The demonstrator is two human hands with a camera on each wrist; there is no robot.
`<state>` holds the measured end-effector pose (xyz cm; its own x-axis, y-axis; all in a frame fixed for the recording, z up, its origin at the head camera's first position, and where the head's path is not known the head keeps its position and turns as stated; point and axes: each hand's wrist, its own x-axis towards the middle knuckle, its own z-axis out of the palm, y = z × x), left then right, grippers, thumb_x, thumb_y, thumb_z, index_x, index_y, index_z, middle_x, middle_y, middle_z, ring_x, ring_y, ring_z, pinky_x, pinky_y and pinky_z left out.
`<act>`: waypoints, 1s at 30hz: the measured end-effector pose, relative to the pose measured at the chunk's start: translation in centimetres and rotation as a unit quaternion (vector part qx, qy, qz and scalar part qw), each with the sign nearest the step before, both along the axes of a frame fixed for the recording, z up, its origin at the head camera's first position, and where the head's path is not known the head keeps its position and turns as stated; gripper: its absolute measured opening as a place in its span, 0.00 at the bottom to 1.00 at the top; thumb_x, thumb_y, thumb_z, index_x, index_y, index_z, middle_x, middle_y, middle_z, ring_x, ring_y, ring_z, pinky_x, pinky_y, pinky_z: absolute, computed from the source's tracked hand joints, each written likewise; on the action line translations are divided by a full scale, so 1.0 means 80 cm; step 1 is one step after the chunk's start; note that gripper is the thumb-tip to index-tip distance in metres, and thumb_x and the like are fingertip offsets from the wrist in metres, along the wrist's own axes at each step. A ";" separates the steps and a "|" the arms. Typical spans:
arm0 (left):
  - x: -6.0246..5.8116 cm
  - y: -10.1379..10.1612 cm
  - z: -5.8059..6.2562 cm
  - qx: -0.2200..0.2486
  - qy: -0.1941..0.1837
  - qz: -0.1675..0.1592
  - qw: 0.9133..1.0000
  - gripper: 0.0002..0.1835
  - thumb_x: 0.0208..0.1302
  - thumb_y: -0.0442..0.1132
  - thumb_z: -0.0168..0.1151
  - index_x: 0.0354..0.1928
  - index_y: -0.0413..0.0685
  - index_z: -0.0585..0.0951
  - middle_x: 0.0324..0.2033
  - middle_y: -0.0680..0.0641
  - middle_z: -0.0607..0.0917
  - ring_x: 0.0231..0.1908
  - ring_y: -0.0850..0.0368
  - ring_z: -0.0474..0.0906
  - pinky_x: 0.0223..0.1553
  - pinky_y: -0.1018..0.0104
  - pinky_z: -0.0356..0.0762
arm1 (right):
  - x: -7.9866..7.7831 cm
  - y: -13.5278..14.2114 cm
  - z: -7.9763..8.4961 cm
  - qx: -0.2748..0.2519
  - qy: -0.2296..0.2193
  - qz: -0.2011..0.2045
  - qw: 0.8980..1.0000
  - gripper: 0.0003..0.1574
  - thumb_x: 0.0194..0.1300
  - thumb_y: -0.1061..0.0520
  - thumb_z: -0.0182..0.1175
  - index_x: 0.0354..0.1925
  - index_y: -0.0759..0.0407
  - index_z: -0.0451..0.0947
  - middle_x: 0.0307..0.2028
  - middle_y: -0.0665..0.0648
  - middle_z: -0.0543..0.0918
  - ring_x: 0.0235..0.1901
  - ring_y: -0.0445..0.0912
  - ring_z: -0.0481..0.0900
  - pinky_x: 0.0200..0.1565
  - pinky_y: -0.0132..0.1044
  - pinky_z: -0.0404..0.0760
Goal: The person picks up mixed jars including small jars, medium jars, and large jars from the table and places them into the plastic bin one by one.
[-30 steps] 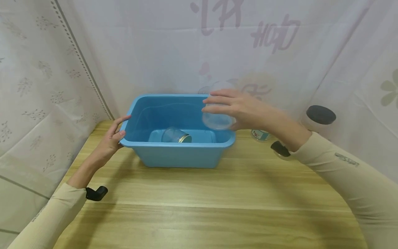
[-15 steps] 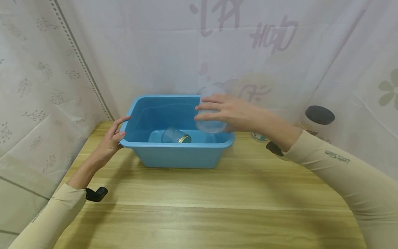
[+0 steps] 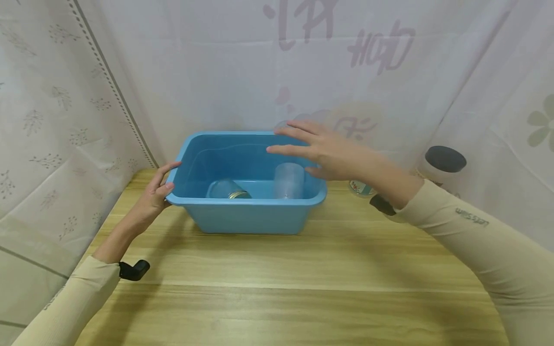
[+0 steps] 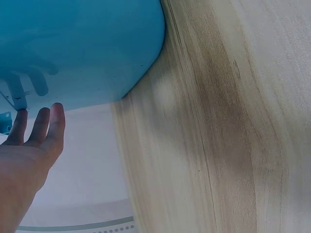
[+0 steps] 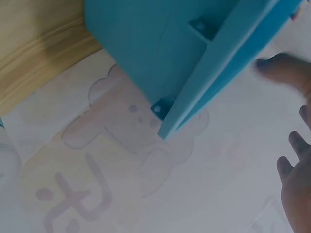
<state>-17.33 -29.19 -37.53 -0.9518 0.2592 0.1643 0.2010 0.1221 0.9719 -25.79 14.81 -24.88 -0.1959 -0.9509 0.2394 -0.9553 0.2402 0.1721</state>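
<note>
A blue plastic tub (image 3: 248, 217) stands on the table. My left hand (image 3: 151, 194) grips its left rim, thumb over the edge; in the left wrist view the fingers (image 4: 56, 121) lie against the outer wall. Above the tub's right end hovers my right hand (image 3: 331, 151), fingers spread and holding nothing. Just under it, inside the tub, is a clear jar (image 3: 288, 180), upright and slightly blurred. A second clear jar (image 3: 226, 188) with a gold lid lies on its side at the left, partly hidden by the front wall.
Right of the tub are a small labelled jar (image 3: 361, 187), partly behind the right forearm, and a taller clear jar (image 3: 445, 161) with a black lid. A printed curtain (image 3: 216, 72) hangs behind the wooden table (image 3: 277, 288).
My right hand has moved left over the tub and let go of the clear jar, which has dropped inside. The gold-lidded jar has shifted left. My left hand stays on the rim.
</note>
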 end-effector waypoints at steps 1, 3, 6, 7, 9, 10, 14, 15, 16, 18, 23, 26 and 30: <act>0.000 0.000 0.000 0.001 0.000 0.000 1.000 0.27 0.83 0.43 0.41 0.79 0.66 0.58 0.77 0.38 0.46 0.61 0.49 0.67 0.50 0.69 0.75 | -0.001 0.002 0.002 -0.013 -0.003 0.004 1.000 0.56 0.56 0.61 0.74 0.78 0.47 0.60 0.75 0.62 0.58 0.73 0.63 0.53 0.70 0.57 0.51; -0.001 0.000 0.000 0.004 0.000 -0.002 1.000 0.27 0.83 0.43 0.41 0.79 0.66 0.58 0.77 0.38 0.46 0.61 0.48 0.67 0.50 0.69 0.75 | -0.004 0.008 0.004 -0.037 -0.011 0.006 0.999 0.53 0.60 0.51 0.74 0.77 0.49 0.61 0.75 0.62 0.59 0.73 0.64 0.55 0.70 0.58 0.52; -0.001 0.000 -0.001 0.004 0.001 -0.004 1.000 0.27 0.83 0.43 0.41 0.79 0.66 0.58 0.77 0.37 0.46 0.62 0.47 0.66 0.50 0.69 0.75 | -0.006 0.018 0.005 -0.059 -0.028 -0.001 0.998 0.48 0.65 0.42 0.69 0.77 0.50 0.62 0.76 0.60 0.59 0.73 0.63 0.56 0.70 0.59 0.52; -0.001 0.000 -0.001 0.003 0.001 -0.004 1.000 0.27 0.83 0.43 0.41 0.79 0.66 0.57 0.76 0.37 0.46 0.62 0.47 0.66 0.50 0.69 0.75 | -0.006 0.021 0.004 -0.063 -0.031 -0.006 0.997 0.48 0.66 0.41 0.68 0.77 0.50 0.62 0.76 0.60 0.59 0.73 0.62 0.56 0.70 0.59 0.52; 0.000 -0.001 -0.001 0.002 0.002 -0.004 1.000 0.27 0.83 0.43 0.40 0.79 0.66 0.57 0.76 0.36 0.46 0.62 0.46 0.66 0.50 0.69 0.75 | -0.007 0.027 0.003 -0.068 -0.038 -0.016 0.997 0.47 0.66 0.39 0.67 0.77 0.50 0.63 0.76 0.59 0.59 0.73 0.62 0.56 0.70 0.59 0.52; 0.000 -0.001 0.000 0.002 0.002 -0.004 1.000 0.27 0.83 0.44 0.40 0.79 0.66 0.57 0.76 0.36 0.46 0.62 0.46 0.66 0.50 0.69 0.75 | -0.008 0.030 0.002 -0.068 -0.043 -0.021 0.997 0.47 0.67 0.40 0.66 0.77 0.50 0.63 0.76 0.59 0.59 0.73 0.61 0.55 0.70 0.59 0.51; 0.000 0.000 -0.001 0.001 0.002 -0.002 1.000 0.27 0.83 0.44 0.40 0.79 0.66 0.57 0.76 0.36 0.47 0.61 0.47 0.67 0.50 0.69 0.75 | -0.008 0.044 -0.003 -0.073 -0.061 -0.039 0.995 0.46 0.67 0.42 0.67 0.77 0.50 0.64 0.75 0.59 0.60 0.73 0.61 0.55 0.70 0.60 0.51; 0.000 0.000 -0.001 0.001 0.002 -0.001 1.000 0.27 0.83 0.43 0.40 0.79 0.66 0.57 0.76 0.36 0.47 0.61 0.48 0.67 0.50 0.69 0.75 | -0.008 0.048 -0.003 -0.074 -0.067 -0.046 0.994 0.46 0.67 0.43 0.67 0.76 0.50 0.64 0.75 0.59 0.60 0.73 0.60 0.55 0.69 0.60 0.51; 0.000 0.000 -0.001 0.000 0.002 -0.001 1.000 0.27 0.83 0.43 0.41 0.79 0.66 0.58 0.76 0.36 0.47 0.61 0.48 0.67 0.50 0.69 0.75 | -0.008 0.051 -0.004 -0.074 -0.073 -0.053 0.993 0.45 0.67 0.43 0.67 0.77 0.50 0.64 0.75 0.58 0.60 0.74 0.60 0.54 0.69 0.60 0.51; 0.000 0.000 -0.001 0.000 0.001 0.000 1.000 0.27 0.83 0.43 0.41 0.79 0.66 0.58 0.76 0.36 0.47 0.61 0.48 0.67 0.50 0.69 0.75 | -0.008 0.059 -0.005 -0.075 -0.082 -0.068 0.991 0.45 0.68 0.43 0.67 0.77 0.48 0.63 0.76 0.58 0.60 0.74 0.59 0.54 0.69 0.61 0.52; 0.000 0.000 0.000 -0.004 0.000 -0.001 1.000 0.27 0.83 0.43 0.40 0.79 0.67 0.57 0.76 0.38 0.46 0.63 0.44 0.64 0.50 0.70 0.75 | -0.008 0.076 -0.007 -0.070 -0.106 -0.116 0.985 0.45 0.69 0.43 0.65 0.78 0.45 0.61 0.76 0.56 0.58 0.74 0.57 0.53 0.68 0.63 0.54; 0.001 0.000 0.000 -0.004 -0.002 -0.002 1.000 0.27 0.83 0.43 0.40 0.79 0.67 0.57 0.76 0.38 0.46 0.64 0.42 0.63 0.51 0.70 0.74 | -0.006 0.086 -0.007 -0.064 -0.123 -0.145 0.980 0.45 0.70 0.42 0.64 0.79 0.43 0.59 0.77 0.56 0.57 0.75 0.57 0.52 0.67 0.64 0.54; 0.001 0.000 0.001 -0.003 -0.002 -0.003 1.000 0.27 0.83 0.43 0.40 0.79 0.67 0.56 0.76 0.38 0.46 0.64 0.43 0.63 0.51 0.70 0.74 | -0.005 0.098 -0.008 -0.065 -0.134 -0.167 0.975 0.45 0.70 0.43 0.65 0.79 0.44 0.59 0.76 0.56 0.58 0.74 0.56 0.53 0.67 0.64 0.55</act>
